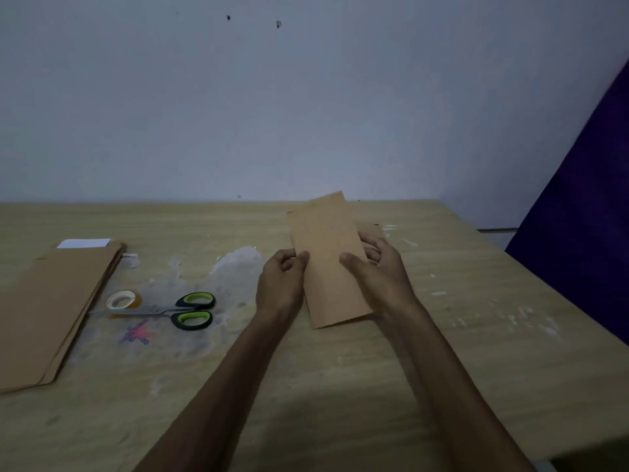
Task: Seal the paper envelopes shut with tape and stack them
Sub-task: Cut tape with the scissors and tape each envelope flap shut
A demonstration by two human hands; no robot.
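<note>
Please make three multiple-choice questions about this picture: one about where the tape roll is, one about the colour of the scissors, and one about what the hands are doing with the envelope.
1. Where does the tape roll lie?
A. beside the scissors' blades
B. on the held envelope
C. at the table's right edge

2. What colours are the handles of the scissors?
A. red and white
B. black and green
C. all blue

3. How is the envelope held?
A. lying flat, untouched
B. by one hand only
C. by both hands

Answers: 1 A, the roll lies against the blades, near the envelope stack. 2 B, black loops with green inner rims. 3 C, the left hand and right hand grip its sides above the table.
</note>
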